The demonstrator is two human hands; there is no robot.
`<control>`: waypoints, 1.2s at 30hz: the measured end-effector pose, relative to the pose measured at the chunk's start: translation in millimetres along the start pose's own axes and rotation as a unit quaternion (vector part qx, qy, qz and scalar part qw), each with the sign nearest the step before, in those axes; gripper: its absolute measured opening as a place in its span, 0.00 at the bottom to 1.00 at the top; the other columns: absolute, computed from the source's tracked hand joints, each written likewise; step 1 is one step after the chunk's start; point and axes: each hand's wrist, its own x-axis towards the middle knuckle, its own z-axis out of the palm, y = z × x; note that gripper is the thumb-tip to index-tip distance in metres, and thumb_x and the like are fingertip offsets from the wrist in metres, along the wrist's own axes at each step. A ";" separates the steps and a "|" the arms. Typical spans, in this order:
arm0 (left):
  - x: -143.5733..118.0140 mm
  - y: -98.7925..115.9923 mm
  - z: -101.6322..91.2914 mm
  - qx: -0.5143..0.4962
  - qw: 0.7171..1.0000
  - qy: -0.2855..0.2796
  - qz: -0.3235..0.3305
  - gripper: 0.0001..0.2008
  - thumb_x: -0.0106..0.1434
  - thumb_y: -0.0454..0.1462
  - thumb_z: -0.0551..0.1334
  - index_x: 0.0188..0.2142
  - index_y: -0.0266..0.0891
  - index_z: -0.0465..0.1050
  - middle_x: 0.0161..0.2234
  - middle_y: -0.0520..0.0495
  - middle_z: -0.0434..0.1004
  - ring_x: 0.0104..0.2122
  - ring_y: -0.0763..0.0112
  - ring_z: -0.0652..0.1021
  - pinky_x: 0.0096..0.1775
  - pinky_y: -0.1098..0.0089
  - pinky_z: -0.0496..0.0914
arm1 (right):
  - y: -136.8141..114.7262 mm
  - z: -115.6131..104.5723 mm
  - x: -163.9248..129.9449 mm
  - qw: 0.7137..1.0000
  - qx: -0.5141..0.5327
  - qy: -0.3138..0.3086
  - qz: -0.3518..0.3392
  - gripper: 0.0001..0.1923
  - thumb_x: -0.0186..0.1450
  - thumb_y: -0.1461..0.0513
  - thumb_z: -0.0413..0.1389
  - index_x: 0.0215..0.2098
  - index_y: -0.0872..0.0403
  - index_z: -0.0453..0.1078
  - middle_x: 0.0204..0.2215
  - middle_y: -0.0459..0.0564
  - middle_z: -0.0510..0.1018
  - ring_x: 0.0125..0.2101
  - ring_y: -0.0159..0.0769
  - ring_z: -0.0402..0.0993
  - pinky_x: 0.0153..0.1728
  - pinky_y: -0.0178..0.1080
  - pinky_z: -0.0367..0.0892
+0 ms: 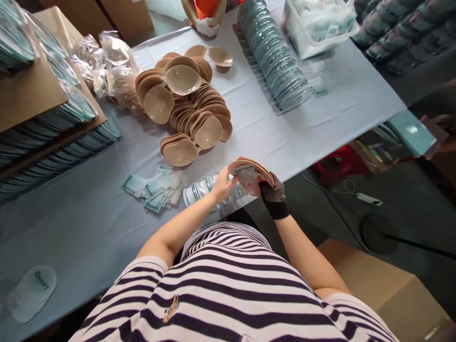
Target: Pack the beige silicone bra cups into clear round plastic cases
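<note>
My right hand (272, 192), in a black dotted glove, grips a beige cup-shaped pad (249, 171) with a printed card lying inside it, near the table's front edge. My bare left hand (223, 184) pinches the pad's left rim and the card. Just below the hands lie clear plastic shells (201, 190) on the table. A heap of the same beige pads (187, 107) lies further back in the middle. Small teal printed cards (151, 192) lie scattered to the left of my left hand.
A long row of clear round shells (276, 59) stands at the back right beside a white bin (313, 28). Stacked teal boxes under cardboard (42, 123) fill the left. Crumpled plastic bags (103, 64) lie behind the heap. A cardboard box (388, 289) sits on the floor at right.
</note>
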 end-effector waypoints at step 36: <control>11.8 -38.5 9.6 0.415 0.901 -0.092 0.092 0.41 0.48 0.37 0.73 0.60 0.40 0.60 0.66 0.33 0.51 0.63 0.51 0.63 0.58 0.56 0.65 | -2.4 42.4 -35.1 0.986 -0.095 -0.120 0.058 0.22 0.68 0.66 0.47 0.59 0.55 0.66 0.52 0.59 0.76 0.45 0.43 0.76 0.44 0.40 0.70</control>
